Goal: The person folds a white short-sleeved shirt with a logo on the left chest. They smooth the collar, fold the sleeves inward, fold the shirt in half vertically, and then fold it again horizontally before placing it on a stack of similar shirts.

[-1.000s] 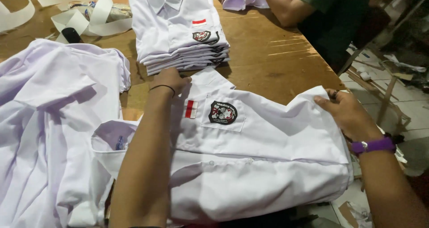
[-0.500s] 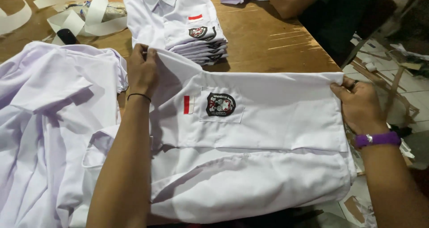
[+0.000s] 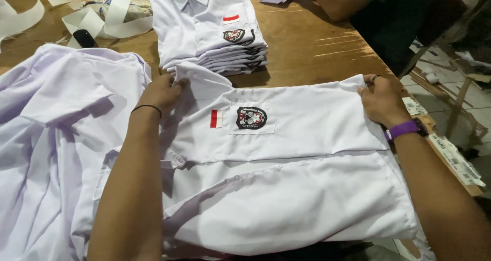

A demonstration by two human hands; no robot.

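A white uniform shirt [image 3: 291,184] with a red-and-white flag patch and a dark crest on its chest pocket lies spread across the wooden table [image 3: 312,41] in front of me. My left hand [image 3: 161,91], with a thin black band on the wrist, pinches the shirt near its collar at the left. My right hand [image 3: 381,101], above a purple wristband, grips the shirt's far right edge. The cloth is stretched flat between both hands.
A stack of folded white shirts [image 3: 209,28] sits just behind. A heap of loose white shirts [image 3: 48,138] fills the left. White paper strips [image 3: 102,15] lie at the back left. Another person's arm [image 3: 337,0] rests at the far right; the table edge runs along the right.
Both hands have drawn the shirt outward and flattened it. My left hand moved left toward the collar, my right hand stayed on the right edge, and the shirt now lies smoother.
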